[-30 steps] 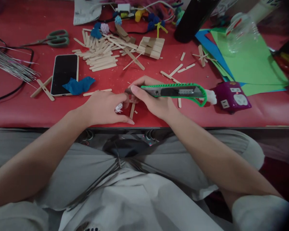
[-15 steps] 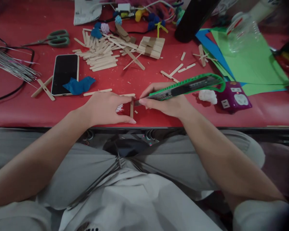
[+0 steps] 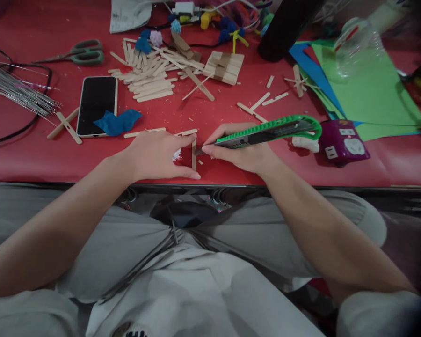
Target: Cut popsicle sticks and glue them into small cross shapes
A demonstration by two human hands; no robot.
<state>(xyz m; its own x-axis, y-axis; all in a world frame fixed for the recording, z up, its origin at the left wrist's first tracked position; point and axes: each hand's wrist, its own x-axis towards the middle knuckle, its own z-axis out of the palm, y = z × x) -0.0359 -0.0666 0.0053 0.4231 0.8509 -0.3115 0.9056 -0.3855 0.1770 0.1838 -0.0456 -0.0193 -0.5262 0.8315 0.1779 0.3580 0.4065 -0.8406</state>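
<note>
My right hand (image 3: pixel 245 150) is closed around a green utility knife (image 3: pixel 266 134), its blade pointing left and its handle end raised to the right. The blade's tip meets the side of a wooden popsicle stick (image 3: pixel 194 157) near the table's front edge. This stick points away from me, and the thumb and index finger of my left hand (image 3: pixel 154 157) hold it down at its two ends. Some white material shows under the left palm, mostly hidden. Another popsicle stick (image 3: pixel 185 133) lies just beyond my left fingertips, and small wood chips lie by the blade.
A phone (image 3: pixel 97 100) with blue crumpled paper (image 3: pixel 117 122) on it lies left. Behind are a pile of popsicle sticks (image 3: pixel 150 84), scissors (image 3: pixel 86 52) and thin wires (image 3: pixel 21 89). A purple power socket (image 3: pixel 344 140), green paper sheets (image 3: pixel 372 93) and a black cylinder (image 3: pixel 287 30) stand right.
The knife's handle end has dropped a little and swung slightly left, its blade staying at the stick. My left hand keeps its hold; the whole view has shifted slightly.
</note>
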